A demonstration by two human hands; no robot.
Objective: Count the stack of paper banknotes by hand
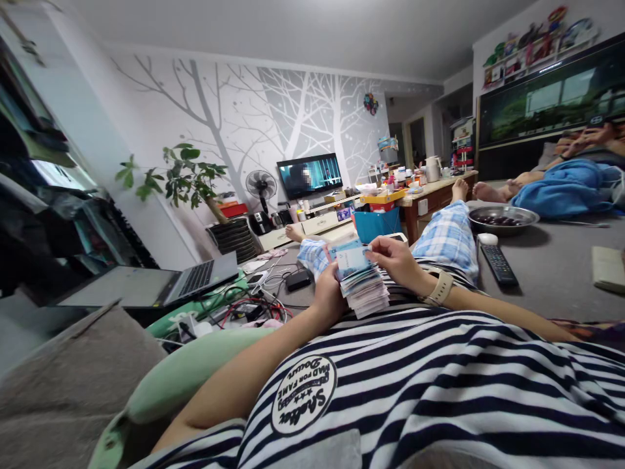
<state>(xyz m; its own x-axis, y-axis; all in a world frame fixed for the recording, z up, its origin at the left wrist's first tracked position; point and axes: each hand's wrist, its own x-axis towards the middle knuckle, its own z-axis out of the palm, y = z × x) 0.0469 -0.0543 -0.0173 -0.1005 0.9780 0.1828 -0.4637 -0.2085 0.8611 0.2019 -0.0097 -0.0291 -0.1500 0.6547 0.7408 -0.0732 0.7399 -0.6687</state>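
A thick, fanned stack of small printed cards (364,290) rests above my lap, its top card pale blue with a white patch. My left hand (330,292) is closed around the left side of the stack. At the upper right corner of the top card, my right hand (394,255) has its thumb and fingers pinched together on the card's edge. A light watch (439,288) sits on the right wrist. What is printed on the cards is too small to read.
To the left are an open laptop (195,280), tangled cables and a black box (297,280). On the right lie a remote control (499,264), a metal bowl (504,220) of dark round items and another person's bare feet (489,192). A blue bin (375,226) stands ahead.
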